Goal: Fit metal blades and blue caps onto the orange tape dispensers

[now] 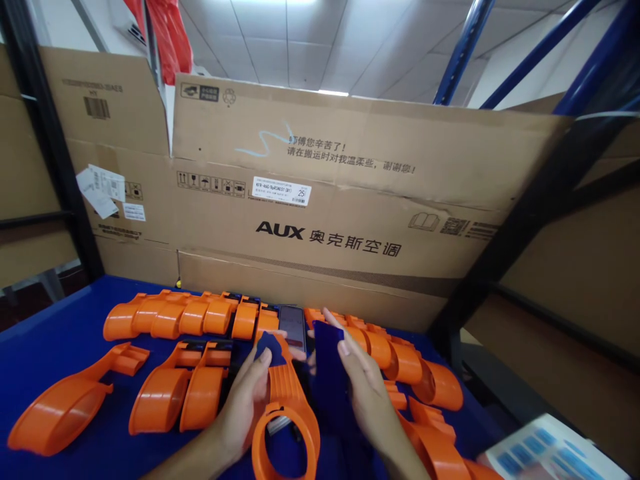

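In the lower middle of the head view, my left hand (245, 397) is closed around the upper end of an orange plastic holder (291, 385) with a round open ring pointing down toward me. A dark blue piece (275, 348) shows at its top under my thumb. My right hand (367, 383), just to the right, grips a flat dark blue piece (330, 373) between thumb and fingers. The two held items are apart. Behind them a phone-like dark rectangle (293, 327) lies on the blue table surface (55, 327).
Several orange holders (167, 320) line the back left, some with black ends. More orange holders (405, 360) form a row at the right. A single holder (60, 413) lies front left. A printed cardboard sheet (325, 200) stands behind; a white-and-blue box (550, 453) is at lower right.
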